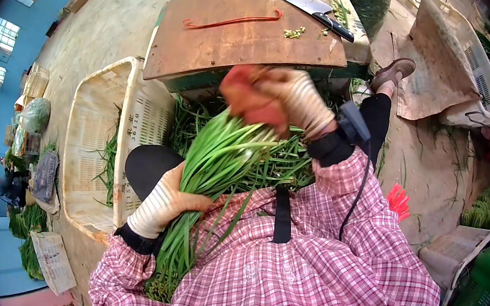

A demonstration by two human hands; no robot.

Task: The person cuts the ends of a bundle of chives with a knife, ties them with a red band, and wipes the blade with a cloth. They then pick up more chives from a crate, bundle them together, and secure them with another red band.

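My left hand [169, 200], in a striped glove, is closed around a bunch of long green flowering chives [220, 153]. The bunch slants across my lap, its small buds near my left sleeve and its other ends up by the board. At those upper ends my right hand [302, 100], gloved and blurred by motion, grips a reddish cloth [251, 97] that covers the stalk tips. Just beyond, a brown wooden board [228, 48] carries a cleaver [305, 3] with a black handle, a red tie [234, 20] and a few cut stalk ends [294, 33].
A white plastic crate [121, 167] with some green stalks stands at my left. Loose greens [292, 168] lie beneath the bunch. Another crate [479, 66] and a brown sheet [439, 67] are at upper right, with red ties [398, 202] near my right side. A person [8, 185] is far left.
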